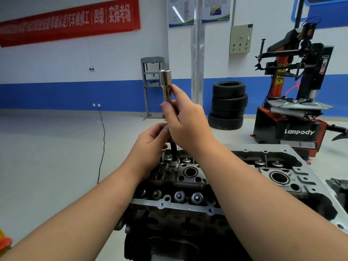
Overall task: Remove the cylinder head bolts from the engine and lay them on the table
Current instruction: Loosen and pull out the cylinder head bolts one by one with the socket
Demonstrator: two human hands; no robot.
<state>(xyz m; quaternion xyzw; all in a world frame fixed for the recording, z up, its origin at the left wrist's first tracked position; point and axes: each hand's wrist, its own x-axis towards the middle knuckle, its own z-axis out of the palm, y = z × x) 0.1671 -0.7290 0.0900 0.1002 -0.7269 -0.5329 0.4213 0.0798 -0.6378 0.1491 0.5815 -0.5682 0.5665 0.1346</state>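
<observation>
Bright, even indoor light; soft shadows. Glare streaks the wall poster (180,11). Wide-angle bending warps the edges; the red banner (69,21) reads blurred.

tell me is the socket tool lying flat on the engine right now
No, the socket tool stands upright over the cylinder head, held by the right hand and left hand.

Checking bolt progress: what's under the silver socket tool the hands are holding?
Below the socket tool, gripped by the right hand and left hand, a dark shaft descends into the cylinder head. The hands cover where tool and shaft meet, and the shaft's lower end is hidden.
</observation>
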